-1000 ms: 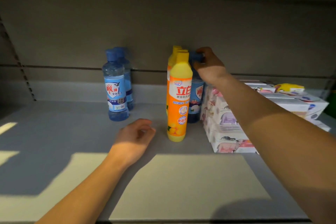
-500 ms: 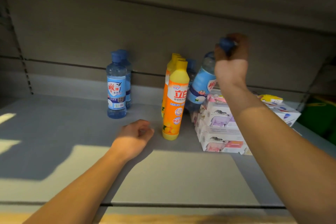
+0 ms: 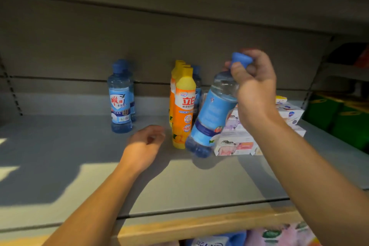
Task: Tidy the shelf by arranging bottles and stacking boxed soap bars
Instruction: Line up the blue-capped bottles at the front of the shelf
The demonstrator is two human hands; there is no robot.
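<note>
One blue bottle (image 3: 211, 114) hangs tilted — right hand (image 3: 253, 86) gripping its cap; left hand (image 3: 143, 146) loosely curled, holding nothing.

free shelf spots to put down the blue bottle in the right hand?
Bare shelf between the two standing blue bottles and the orange bottles, though the left hand hovers there. Front strip along the shelf edge is bare too. Crowded: right side, soap boxes stacked against the orange bottles. The right hand holds the tilted blue bottle.

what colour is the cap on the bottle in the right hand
Blue cap, on the bottle; head view.
</note>
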